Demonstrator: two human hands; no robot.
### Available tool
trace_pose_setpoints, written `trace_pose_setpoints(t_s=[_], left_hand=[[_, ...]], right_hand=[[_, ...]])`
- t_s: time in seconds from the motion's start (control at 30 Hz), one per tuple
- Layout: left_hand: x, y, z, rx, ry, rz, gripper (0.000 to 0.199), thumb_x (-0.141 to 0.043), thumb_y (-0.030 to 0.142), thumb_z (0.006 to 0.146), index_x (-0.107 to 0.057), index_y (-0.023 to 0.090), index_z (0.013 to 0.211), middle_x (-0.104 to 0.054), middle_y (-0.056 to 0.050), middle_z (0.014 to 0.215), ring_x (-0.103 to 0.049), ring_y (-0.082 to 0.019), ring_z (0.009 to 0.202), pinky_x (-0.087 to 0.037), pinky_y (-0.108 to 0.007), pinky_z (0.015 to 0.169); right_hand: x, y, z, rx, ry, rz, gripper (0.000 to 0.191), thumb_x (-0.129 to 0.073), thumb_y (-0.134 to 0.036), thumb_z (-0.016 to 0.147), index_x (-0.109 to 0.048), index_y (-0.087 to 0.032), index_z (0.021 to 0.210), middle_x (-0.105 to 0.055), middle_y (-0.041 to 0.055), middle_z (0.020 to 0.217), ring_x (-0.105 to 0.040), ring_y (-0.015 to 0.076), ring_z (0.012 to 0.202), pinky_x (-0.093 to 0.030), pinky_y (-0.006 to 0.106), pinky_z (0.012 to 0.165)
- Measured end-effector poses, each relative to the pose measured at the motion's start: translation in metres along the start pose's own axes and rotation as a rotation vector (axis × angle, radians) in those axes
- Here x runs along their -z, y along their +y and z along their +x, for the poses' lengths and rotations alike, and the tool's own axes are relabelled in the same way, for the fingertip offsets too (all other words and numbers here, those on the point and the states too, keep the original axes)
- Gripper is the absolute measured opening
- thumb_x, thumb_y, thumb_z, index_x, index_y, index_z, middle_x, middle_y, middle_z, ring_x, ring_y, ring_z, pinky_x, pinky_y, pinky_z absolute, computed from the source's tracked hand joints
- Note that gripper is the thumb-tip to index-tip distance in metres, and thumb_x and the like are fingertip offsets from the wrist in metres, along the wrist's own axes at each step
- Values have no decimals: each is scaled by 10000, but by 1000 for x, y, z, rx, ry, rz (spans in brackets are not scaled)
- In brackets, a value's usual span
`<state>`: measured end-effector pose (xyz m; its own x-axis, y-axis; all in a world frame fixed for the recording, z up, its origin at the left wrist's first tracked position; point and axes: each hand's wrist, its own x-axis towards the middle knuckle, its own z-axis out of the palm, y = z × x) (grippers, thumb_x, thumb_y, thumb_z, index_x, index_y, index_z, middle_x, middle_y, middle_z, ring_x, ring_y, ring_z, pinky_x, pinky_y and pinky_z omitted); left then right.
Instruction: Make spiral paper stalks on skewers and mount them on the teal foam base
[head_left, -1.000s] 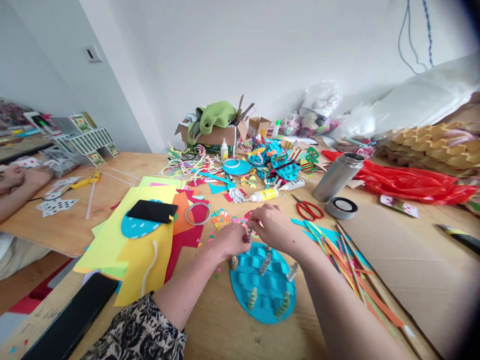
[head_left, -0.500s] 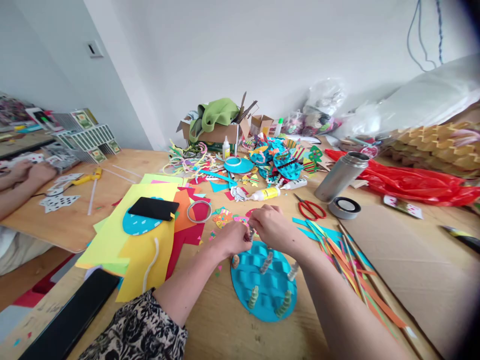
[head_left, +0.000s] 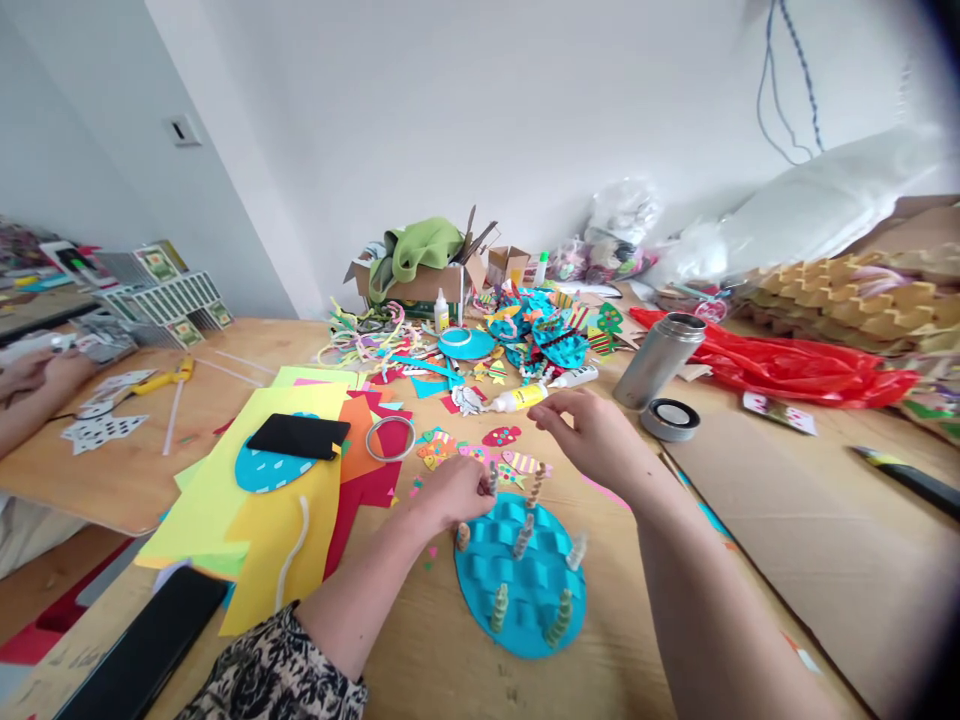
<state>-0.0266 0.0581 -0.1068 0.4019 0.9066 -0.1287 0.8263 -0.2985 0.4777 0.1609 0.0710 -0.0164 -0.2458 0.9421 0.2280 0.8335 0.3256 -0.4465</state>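
A round blue woven-paper disc (head_left: 517, 575) lies on the table before me, with several small coiled pieces standing on it. Over its far left edge, my left hand (head_left: 461, 490) is closed in a pinch on a grey coiled piece (head_left: 493, 478). A brown coil (head_left: 535, 485) stands just right of those fingers. My right hand (head_left: 585, 428) is raised beyond the disc, near the yellow-labelled glue bottle (head_left: 521, 397). Its fingers are loosely bent and apart, and nothing shows in them. Paper fish (head_left: 501, 437) lie between the hands and the bottle.
Coloured paper sheets (head_left: 300, 540) and a phone (head_left: 298, 436) lie left. A metal flask (head_left: 660, 360), its lid (head_left: 671, 418), cardboard (head_left: 780, 500) and a cutter (head_left: 907, 478) are on the right. Craft scraps and a box (head_left: 420, 283) stand behind. Another person's hands (head_left: 45, 375) are far left.
My right hand has parted from the left and moved up and right, beyond the disc. The left hand stays at the disc's far left edge. The view has shifted slightly.
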Motion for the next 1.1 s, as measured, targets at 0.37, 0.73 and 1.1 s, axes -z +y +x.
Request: trace_pose_setpoints(t_s=[0.37, 0.73, 1.1], left_hand=[[6, 3, -2, -12, -55, -61, 121, -580, 214, 679, -689, 164, 693, -658, -8, 610, -590, -148, 608, -347, -208, 516], [12, 2, -3, -18, -11, -92, 232, -698, 265, 598, -655, 174, 807, -639, 5, 762, -557, -148, 704, -339, -204, 554], [2, 4, -1, -13, 17, -39, 167, -512, 170, 684, -644, 143, 586, -542, 9, 510, -449, -104, 491, -256, -219, 473]], right_hand=[[6, 2, -2, -10, 2, 37, 228, -502, -280, 862, -693, -179, 788, -709, 53, 813, -617, 188, 759, -384, 260, 608], [8, 3, -3, -1, 1, 13, 238, -502, -286, 855, -691, -172, 765, -718, 63, 811, -619, 188, 739, -381, 262, 616], [12, -1, -4, -14, 7, -11, 234, -505, -289, 862, -679, -174, 755, -708, 48, 796, -604, 174, 694, -349, 264, 589]])
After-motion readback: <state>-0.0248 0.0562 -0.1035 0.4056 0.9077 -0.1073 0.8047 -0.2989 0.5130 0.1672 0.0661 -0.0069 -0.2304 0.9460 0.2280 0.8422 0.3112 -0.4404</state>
